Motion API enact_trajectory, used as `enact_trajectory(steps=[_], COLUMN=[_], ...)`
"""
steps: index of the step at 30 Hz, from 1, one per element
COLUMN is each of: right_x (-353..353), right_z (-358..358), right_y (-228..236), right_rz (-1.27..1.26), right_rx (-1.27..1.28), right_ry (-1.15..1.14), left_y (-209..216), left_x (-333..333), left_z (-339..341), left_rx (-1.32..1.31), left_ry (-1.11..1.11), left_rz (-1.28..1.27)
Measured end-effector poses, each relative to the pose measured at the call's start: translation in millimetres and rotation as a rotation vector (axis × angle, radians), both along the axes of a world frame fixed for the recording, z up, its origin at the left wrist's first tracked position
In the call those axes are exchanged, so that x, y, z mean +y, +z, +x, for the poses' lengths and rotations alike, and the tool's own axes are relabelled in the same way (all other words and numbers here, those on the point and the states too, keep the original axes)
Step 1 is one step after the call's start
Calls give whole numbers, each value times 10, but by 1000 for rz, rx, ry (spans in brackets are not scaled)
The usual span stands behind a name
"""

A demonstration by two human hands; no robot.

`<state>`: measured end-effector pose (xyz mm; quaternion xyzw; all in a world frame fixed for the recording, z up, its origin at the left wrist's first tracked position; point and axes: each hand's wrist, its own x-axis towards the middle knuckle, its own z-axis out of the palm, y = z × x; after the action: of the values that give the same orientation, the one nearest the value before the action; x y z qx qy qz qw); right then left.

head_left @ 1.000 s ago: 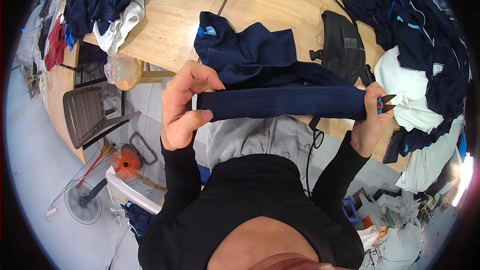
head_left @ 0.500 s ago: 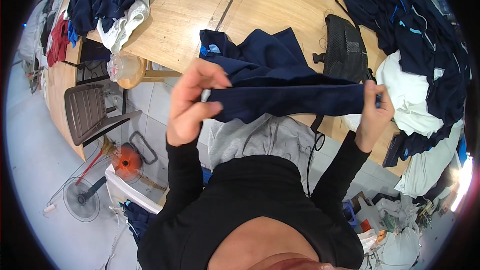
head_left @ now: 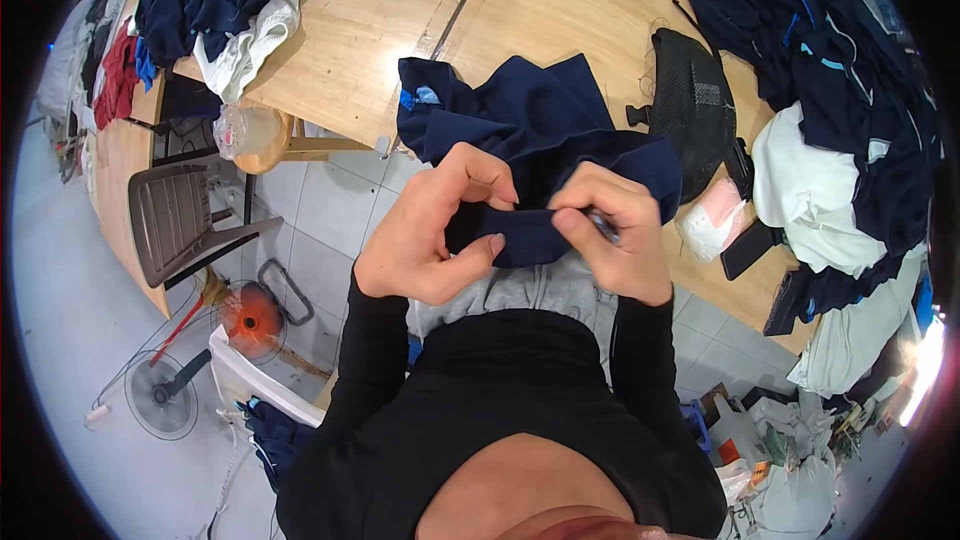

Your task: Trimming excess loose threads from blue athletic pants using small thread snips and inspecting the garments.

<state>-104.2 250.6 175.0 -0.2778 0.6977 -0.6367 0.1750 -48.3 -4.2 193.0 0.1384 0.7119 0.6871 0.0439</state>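
— What do you have in your hands?

— Your left hand (head_left: 430, 235) and right hand (head_left: 610, 235) are both pinched shut on a folded edge of the dark navy fabric garment (head_left: 530, 140). The hands sit close together, thumbs almost meeting, just off the near edge of the light wooden surface (head_left: 400, 30). The rest of the garment lies bunched on the surface at that edge, with a small bright blue label (head_left: 418, 97) showing at its left end.

— Any packages or labels nearby?

— Near your right hand, at the surface's near edge, lies a small clear plastic packet with something pink inside (head_left: 712, 220), and just beside it a flat black rectangular object (head_left: 750, 248). Behind them stands a black mesh pad with a buckle strap (head_left: 690, 110).

— And the rest of the surface?

— A heap of dark navy clothes with white pieces (head_left: 850, 140) covers its right end. Another pile of navy and white clothes (head_left: 230, 0) sits at the far left corner.

— The room?

— Pale tiled floor (head_left: 330, 220). A brown plastic chair (head_left: 180, 220) stands off the surface's left side, and below it on the floor lie an orange round device (head_left: 252, 313) and a grey floor fan (head_left: 160, 395).
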Motion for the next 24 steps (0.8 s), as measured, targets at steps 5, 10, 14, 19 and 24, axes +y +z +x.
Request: enact_trajectory(steps=[5,10,14,19,24], right_x=[231,396,447,576,746], right_z=[4,13,-6,-27,-28], right_y=[175,162,213,156,107], right_rz=[95,98,81,11,-10], right_rx=[-95,-84,-36,-43,-47], right_ry=[-212,-345,-398,-537,-646], left_y=[-10,-91,-90,-124,-48], left_x=[-160,-211,-325,-375,-372], left_z=[82,89,151,232,245], left_rx=[-162,-107,-145,-164,-157], left_ry=[-16,58,109,167,233], left_rz=[-23,139,202,258,228])
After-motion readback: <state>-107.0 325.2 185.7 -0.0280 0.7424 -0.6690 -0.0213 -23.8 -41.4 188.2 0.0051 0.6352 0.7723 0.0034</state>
